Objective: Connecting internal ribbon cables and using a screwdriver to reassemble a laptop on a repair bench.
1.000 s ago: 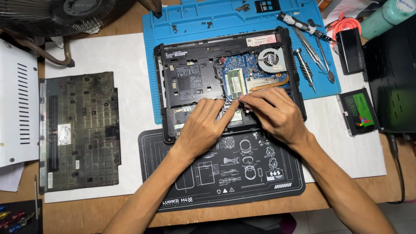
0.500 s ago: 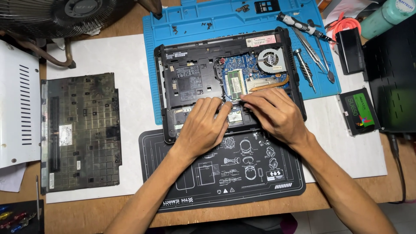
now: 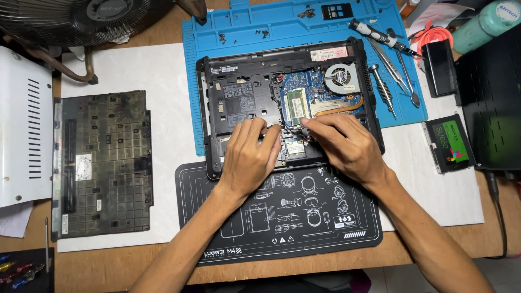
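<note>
Head view, looking down on a wooden bench:

An opened black laptop chassis (image 3: 255, 97), bottom cover off, lay at centre, far half on a blue silicone repair mat (image 3: 239, 32), near edge over a black printed work mat (image 3: 304, 222). Exposed inside: blue circuit board (image 3: 304, 89), green memory module (image 3: 296, 106), round grey cooling fan (image 3: 341, 78), copper heat pipe (image 3: 342, 108).

Left hand (image 3: 248, 157) lay palm down on the chassis's near middle, fingers together and extended, tips pressing on the board area beside a small card (image 3: 296, 146). Right hand (image 3: 344, 146) lay just right of it, fingers curled together, tips touching the same spot; whether they pinched anything could not be told.

Left of the chassis, on white paper (image 3: 163, 70): a dusty dark keyboard panel (image 3: 103, 163), underside up. Far left: white vented metal cover (image 3: 24, 125). Far-left corner: black desk fan (image 3: 81, 19).

Right of the chassis: metal screwdrivers and tweezers (image 3: 391, 70) on the blue mat, a black solid-state drive with green label (image 3: 449, 144), a black perforated case (image 3: 491, 108)
</note>
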